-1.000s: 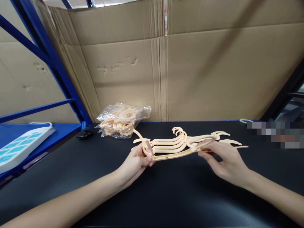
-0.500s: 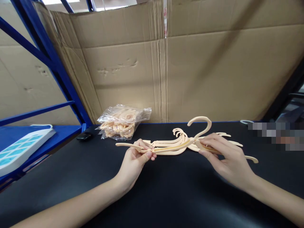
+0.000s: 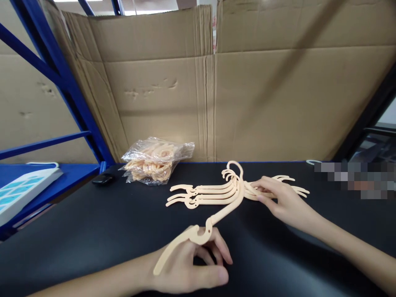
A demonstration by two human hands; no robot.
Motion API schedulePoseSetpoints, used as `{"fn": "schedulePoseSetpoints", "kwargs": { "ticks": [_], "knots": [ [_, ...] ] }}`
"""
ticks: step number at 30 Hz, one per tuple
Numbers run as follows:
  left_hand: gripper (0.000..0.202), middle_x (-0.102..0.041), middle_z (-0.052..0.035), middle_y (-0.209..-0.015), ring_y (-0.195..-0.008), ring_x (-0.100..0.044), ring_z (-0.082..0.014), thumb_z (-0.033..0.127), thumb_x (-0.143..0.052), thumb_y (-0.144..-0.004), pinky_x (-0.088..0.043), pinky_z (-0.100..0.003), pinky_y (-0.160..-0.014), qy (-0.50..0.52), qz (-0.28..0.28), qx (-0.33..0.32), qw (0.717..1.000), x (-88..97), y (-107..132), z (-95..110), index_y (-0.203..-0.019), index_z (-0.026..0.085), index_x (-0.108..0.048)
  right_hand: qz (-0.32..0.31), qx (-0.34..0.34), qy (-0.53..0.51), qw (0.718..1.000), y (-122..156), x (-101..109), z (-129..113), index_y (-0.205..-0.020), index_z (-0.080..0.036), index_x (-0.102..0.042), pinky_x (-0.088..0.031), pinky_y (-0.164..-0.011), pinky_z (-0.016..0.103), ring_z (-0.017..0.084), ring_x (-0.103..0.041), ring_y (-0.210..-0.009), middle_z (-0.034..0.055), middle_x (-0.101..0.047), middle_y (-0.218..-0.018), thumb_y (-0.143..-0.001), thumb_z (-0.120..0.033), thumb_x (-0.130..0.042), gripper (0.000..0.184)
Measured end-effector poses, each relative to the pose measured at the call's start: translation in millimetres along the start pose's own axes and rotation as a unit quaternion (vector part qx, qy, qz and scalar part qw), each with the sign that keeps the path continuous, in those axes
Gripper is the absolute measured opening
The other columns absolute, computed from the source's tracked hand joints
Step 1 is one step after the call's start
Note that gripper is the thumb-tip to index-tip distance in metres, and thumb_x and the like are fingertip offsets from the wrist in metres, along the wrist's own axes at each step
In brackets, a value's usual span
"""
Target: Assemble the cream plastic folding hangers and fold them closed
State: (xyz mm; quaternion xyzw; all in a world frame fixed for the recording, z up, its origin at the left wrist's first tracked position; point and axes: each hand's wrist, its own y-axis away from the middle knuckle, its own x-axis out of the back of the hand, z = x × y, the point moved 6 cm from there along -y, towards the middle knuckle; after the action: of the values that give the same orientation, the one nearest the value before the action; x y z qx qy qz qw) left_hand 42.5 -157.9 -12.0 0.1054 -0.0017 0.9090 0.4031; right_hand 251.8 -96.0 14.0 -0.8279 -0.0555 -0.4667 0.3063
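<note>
A beige folding hanger (image 3: 228, 209) slants across the middle, its hook up at the back and its left arm swung toward me. My right hand (image 3: 280, 198) grips it just right of the hook. My left hand (image 3: 193, 262) lies low in front, under the hanger's near end, with thumb and fingers apart and nothing between them; whether the hanger rests on it I cannot tell. Right behind, several matching hangers (image 3: 213, 189) lie side by side on the black tabletop (image 3: 102, 235), their right arms partly covered by my right hand.
A clear plastic bag (image 3: 151, 161) of beige hangers sits at the back left. Beside it lies a dark mouse-like object (image 3: 103, 179). A white tray with blue cells (image 3: 27, 192) stands on the blue rack at left. Cardboard (image 3: 167, 103) walls off the back.
My left hand has let go of the hanger's left arm and moved down toward me. The hanger has turned, its left end now nearer me, while my right hand keeps hold and shifts slightly left.
</note>
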Motion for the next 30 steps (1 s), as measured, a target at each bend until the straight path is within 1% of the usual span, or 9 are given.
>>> {"fn": "schedulePoseSetpoints", "kwargs": {
  "ticks": [5, 14, 16, 18, 19, 21, 23, 27, 30],
  "knots": [
    [0.057, -0.066, -0.0134, -0.097, -0.081, -0.063, -0.0215, 0.062, -0.034, -0.089, -0.046, -0.036, -0.078, 0.161, -0.058, 0.008, 0.985, -2.9, -2, 3, -0.106, 0.016, -0.062, -0.021, -0.012, 0.027, 0.999, 2, -8, -1, -0.082, -0.02, -0.056, -0.045, -0.065, 0.032, 0.019, -0.059, -0.072, 0.0042, -0.062, -0.081, -0.08, -0.012, -0.045, 0.014],
    [0.075, -0.062, -0.0149, -0.114, -0.093, -0.063, -0.0268, 0.074, -0.025, -0.083, -0.043, -0.044, -0.087, 0.242, -0.119, 0.002, 0.963, -12.7, 1, 8, -0.139, 0.025, -0.04, 0.014, -0.017, 0.059, 0.998, 4, -8, 5, -0.084, -0.019, -0.058, -0.045, -0.066, 0.034, 0.02, -0.057, -0.073, 0.0036, -0.06, -0.077, -0.075, -0.01, -0.047, 0.017],
    [0.071, -0.06, -0.0154, -0.118, -0.102, -0.06, -0.0288, 0.07, -0.032, -0.084, -0.045, -0.045, -0.088, 0.179, -0.1, -0.028, 0.978, -11.0, 4, 13, -0.138, 0.025, -0.041, 0.004, -0.009, 0.065, 0.998, 5, -13, 6, -0.081, -0.018, -0.057, -0.046, -0.068, 0.034, 0.02, -0.056, -0.075, 0.0044, -0.06, -0.079, -0.074, -0.009, -0.048, 0.015],
    [0.056, -0.058, -0.0143, -0.122, -0.112, -0.054, -0.0301, 0.056, -0.046, -0.087, -0.042, -0.046, -0.095, 0.016, -0.035, -0.089, 0.995, -3.5, 7, 18, -0.135, 0.027, -0.047, -0.015, 0.002, 0.079, 0.997, 7, -18, 6, -0.078, -0.018, -0.055, -0.047, -0.07, 0.036, 0.021, -0.055, -0.078, 0.0056, -0.059, -0.08, -0.073, -0.008, -0.048, 0.013],
    [0.048, -0.058, -0.013, -0.125, -0.118, -0.049, -0.0302, 0.045, -0.051, -0.089, -0.037, -0.046, -0.101, -0.097, 0.009, -0.123, 0.988, 0.7, 8, 21, -0.133, 0.027, -0.05, -0.025, 0.008, 0.088, 0.996, 8, -20, 6, -0.078, -0.018, -0.054, -0.047, -0.072, 0.037, 0.022, -0.055, -0.081, 0.0064, -0.058, -0.082, -0.073, -0.007, -0.048, 0.013],
    [0.043, -0.055, -0.01, -0.132, -0.129, -0.039, -0.0305, 0.027, -0.051, -0.089, -0.027, -0.047, -0.109, -0.3, 0.051, -0.172, 0.937, 2.7, 11, 22, -0.132, 0.028, -0.052, -0.04, 0.012, 0.109, 0.993, 10, -22, 4, -0.083, -0.017, -0.056, -0.048, -0.077, 0.039, 0.023, -0.055, -0.088, 0.0083, -0.059, -0.088, -0.072, -0.006, -0.047, 0.018],
    [0.05, -0.045, -0.0079, -0.143, -0.137, -0.029, -0.0305, 0.024, -0.049, -0.09, -0.023, -0.049, -0.111, -0.421, 0.075, -0.163, 0.889, 5.9, 7, 14, -0.139, 0.028, -0.042, -0.052, 0.005, 0.126, 0.991, 12, -22, 3, -0.094, -0.016, -0.057, -0.047, -0.083, 0.042, 0.025, -0.055, -0.097, 0.0106, -0.059, -0.099, -0.074, -0.007, -0.046, 0.025],
    [0.061, -0.019, -0.0112, -0.155, -0.142, -0.014, -0.0323, 0.037, -0.044, -0.093, -0.017, -0.054, -0.113, -0.522, 0.156, -0.104, 0.832, 24.3, -7, -2, -0.148, 0.021, -0.022, -0.072, -0.037, 0.16, 0.984, 15, -26, 7, -0.128, -0.012, -0.048, -0.038, -0.101, 0.051, 0.031, -0.042, -0.126, 0.0168, -0.051, -0.132, -0.09, -0.033, -0.042, 0.044],
    [0.066, -0.018, -0.0169, -0.154, -0.142, -0.011, -0.0352, 0.047, -0.041, -0.092, -0.016, -0.055, -0.112, -0.554, 0.165, -0.061, 0.814, 39.7, -20, -11, -0.147, 0.012, -0.025, -0.102, -0.072, 0.18, 0.976, 15, -35, 20, -0.142, -0.008, -0.035, -0.027, -0.109, 0.054, 0.033, -0.024, -0.138, 0.0183, -0.034, -0.147, -0.092, -0.055, -0.032, 0.068]
  ]
}}
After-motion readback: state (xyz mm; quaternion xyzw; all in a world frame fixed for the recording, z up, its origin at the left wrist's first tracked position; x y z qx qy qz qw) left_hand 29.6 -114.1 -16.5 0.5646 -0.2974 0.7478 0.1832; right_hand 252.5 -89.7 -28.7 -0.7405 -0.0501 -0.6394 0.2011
